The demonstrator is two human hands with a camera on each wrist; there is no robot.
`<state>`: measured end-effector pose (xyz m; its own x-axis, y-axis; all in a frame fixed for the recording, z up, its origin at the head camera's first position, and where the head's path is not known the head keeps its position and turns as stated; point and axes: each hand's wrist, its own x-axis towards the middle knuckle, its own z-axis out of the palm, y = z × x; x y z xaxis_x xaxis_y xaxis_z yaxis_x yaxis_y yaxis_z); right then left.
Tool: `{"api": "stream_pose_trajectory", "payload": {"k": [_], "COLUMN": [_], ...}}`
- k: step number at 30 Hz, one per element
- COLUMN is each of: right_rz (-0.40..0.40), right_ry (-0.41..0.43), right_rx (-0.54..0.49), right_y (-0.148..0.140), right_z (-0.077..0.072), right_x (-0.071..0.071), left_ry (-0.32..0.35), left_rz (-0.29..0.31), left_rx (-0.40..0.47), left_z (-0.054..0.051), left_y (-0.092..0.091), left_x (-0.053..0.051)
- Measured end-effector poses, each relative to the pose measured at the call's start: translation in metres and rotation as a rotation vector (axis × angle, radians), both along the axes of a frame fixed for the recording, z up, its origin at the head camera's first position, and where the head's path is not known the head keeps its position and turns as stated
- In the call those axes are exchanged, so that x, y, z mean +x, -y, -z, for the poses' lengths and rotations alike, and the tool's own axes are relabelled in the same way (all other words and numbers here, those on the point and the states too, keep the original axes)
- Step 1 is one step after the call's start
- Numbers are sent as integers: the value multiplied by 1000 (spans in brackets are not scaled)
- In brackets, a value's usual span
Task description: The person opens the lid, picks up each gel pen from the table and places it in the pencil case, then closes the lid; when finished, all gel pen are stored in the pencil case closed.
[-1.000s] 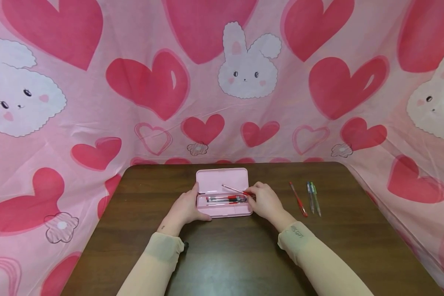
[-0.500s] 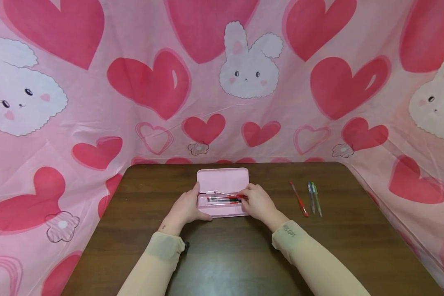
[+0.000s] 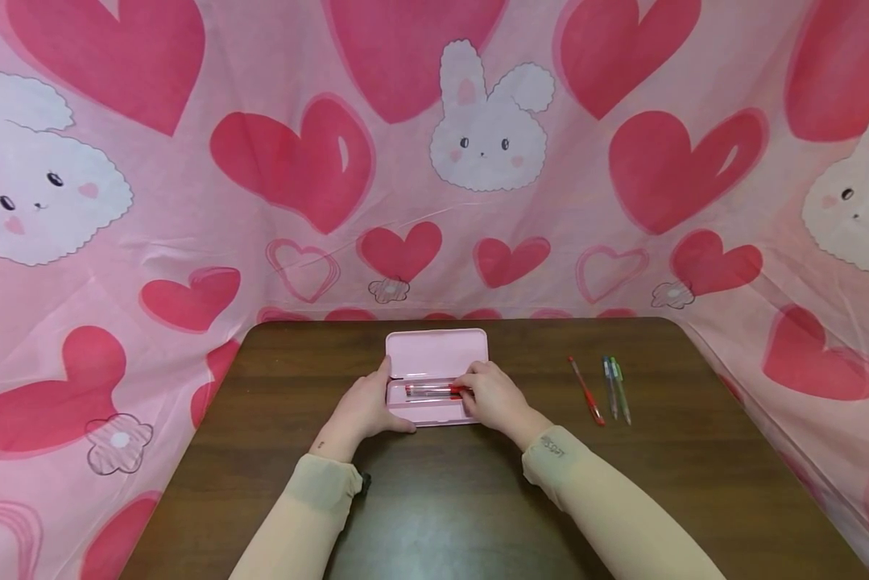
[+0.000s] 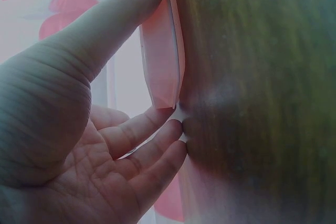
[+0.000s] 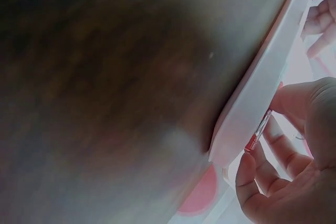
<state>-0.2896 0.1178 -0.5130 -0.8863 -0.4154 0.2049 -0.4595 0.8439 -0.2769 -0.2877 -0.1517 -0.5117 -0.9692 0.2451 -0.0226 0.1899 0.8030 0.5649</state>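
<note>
A pink pencil case (image 3: 436,353) lies with its lid raised, near the back of the table. My left hand (image 3: 362,407) holds the case by its left end, thumb along the front edge and fingers at the side; the left wrist view shows the thumb on the pink wall (image 4: 160,61). Inside the long compartment lie several clear pens (image 3: 423,391), partly covered by my right hand (image 3: 502,400). That hand reaches over the case's right end and pinches a red pen (image 5: 257,132) low in the compartment; its fingers hide part of the pen.
On the table (image 3: 434,515) to the right lies a loose red pen (image 3: 586,392). Beside it are a blue pen (image 3: 610,388) and a green pen (image 3: 621,392), close together. A pink cloth (image 3: 477,217) with hearts and rabbits hangs behind the table.
My right hand has moved left and slightly down, lowering the red pen from a slant above the case into line with the other pens. The left hand has stayed at the case.
</note>
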Motion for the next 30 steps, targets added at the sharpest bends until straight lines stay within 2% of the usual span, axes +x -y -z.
{"api": "stream_pose_trajectory", "payload": {"k": [15, 22, 27, 30], "right_rz": [3, 7, 31, 73], "right_ry": [29, 78, 47, 30], "right_rx": [25, -13, -49, -73], "right_y": [5, 2, -10, -22], "right_z": [-3, -5, -6, -7], "right_x": [-3, -1, 0, 0], "left_ry": [-16, -11, -1, 7], "left_rz": [7, 1, -2, -5], "left_rx": [6, 4, 25, 29], "left_z": [0, 0, 0, 1], "left_y": [0, 0, -1, 0], "left_x": [-1, 0, 0, 0]}}
